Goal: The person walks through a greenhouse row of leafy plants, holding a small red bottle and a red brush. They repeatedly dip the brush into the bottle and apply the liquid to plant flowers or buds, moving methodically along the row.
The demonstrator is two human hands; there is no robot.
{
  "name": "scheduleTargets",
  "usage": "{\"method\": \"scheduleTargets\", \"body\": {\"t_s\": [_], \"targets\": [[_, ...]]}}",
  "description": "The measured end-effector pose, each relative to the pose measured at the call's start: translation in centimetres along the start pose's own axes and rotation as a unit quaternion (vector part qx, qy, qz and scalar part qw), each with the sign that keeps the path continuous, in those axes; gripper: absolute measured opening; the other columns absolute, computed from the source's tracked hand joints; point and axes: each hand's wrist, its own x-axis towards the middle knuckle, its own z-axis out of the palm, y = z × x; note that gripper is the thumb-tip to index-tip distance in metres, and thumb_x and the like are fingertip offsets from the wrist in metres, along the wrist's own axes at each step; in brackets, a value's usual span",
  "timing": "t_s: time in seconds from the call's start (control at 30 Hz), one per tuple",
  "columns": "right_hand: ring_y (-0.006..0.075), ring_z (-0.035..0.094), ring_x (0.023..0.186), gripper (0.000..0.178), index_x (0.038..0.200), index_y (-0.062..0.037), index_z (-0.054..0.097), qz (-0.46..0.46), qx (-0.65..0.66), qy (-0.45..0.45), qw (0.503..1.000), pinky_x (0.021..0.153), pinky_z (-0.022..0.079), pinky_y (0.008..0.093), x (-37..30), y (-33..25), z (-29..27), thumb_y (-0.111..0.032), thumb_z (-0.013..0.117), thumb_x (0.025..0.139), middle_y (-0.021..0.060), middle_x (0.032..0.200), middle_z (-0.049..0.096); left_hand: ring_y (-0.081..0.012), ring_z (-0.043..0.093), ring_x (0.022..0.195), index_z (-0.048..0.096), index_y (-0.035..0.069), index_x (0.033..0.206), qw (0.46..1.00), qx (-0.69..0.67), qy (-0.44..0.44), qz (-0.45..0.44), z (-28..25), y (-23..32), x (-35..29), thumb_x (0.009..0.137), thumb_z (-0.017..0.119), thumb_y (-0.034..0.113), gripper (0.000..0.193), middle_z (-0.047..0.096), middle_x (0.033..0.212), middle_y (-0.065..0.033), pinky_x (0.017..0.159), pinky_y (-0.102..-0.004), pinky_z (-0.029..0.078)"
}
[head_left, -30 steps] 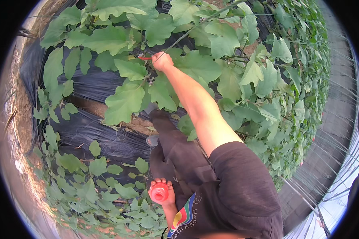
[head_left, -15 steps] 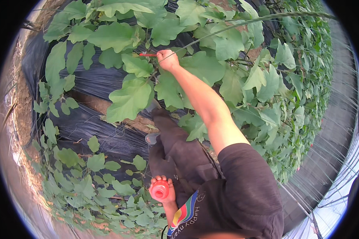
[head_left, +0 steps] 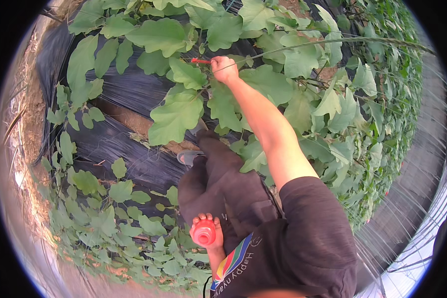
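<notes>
Close in front of my body, my left hand [head_left: 213,242] is wrapped around a small red bottle [head_left: 203,233] with its round open mouth facing up. Stretched far forward, my right hand [head_left: 225,69] is closed on a thin red stick [head_left: 200,61] that points left among the plant's stems. Broad lobed green leaves [head_left: 176,115] surround that hand, and one leaf [head_left: 187,73] lies just below the stick's end. What the stick's tip touches is too small to tell.
Black plastic sheeting [head_left: 121,102] covers the ground, with a strip of bare soil [head_left: 129,121] across it. Lower leafy plants [head_left: 104,223] grow at the left. A green cord [head_left: 352,39] slants over the plants, and a dense leafy row [head_left: 387,124] lines the right.
The view has shifted, so plants and both hands appear further right. My sandalled left foot has moved left over the sheeting. Both hands keep their hold, the right staying at about the same stem.
</notes>
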Motion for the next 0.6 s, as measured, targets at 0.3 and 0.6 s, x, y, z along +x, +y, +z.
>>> {"method": "scheduleTargets", "body": {"t_s": [0.3, 0.6], "targets": [[0.0371, 0.067, 0.09, 0.031, 0.107, -0.013, 0.073, -0.019, 0.0, -0.007, 1.0, 0.082, 0.053, 0.0445, -0.6, -0.3, 0.9, -0.032, 0.055, 0.091, 0.0189, 0.092, 0.07, -0.0242, 0.054, 0.098, 0.061, 0.012, 0.102, 1.0, -0.016, 0.013, -0.007, -1.3, 1.0, 0.9, 0.096, 0.048, 0.034, 0.026, 0.059, 0.105, -0.0069, 0.08, -0.0403, 0.047], [0.0078, 0.05, 0.047, 0.032, 0.122, 0.002, 0.062, -0.007, 0.349, 0.01, 0.937, 0.045, 0.043, 0.0235, -6.3, 1.8, -4.7, -0.02, 0.053, 0.101, 0.0013, 0.065, 0.058, -0.0259, 0.055, 0.097, 0.062, 0.009, 0.098, 0.995, -0.096, 0.0, 0.003, -4.0, 4.5, 1.9, 0.094, 0.049, 0.027, 0.023, 0.061, 0.101, -0.0087, 0.078, -0.0416, 0.048]]}}
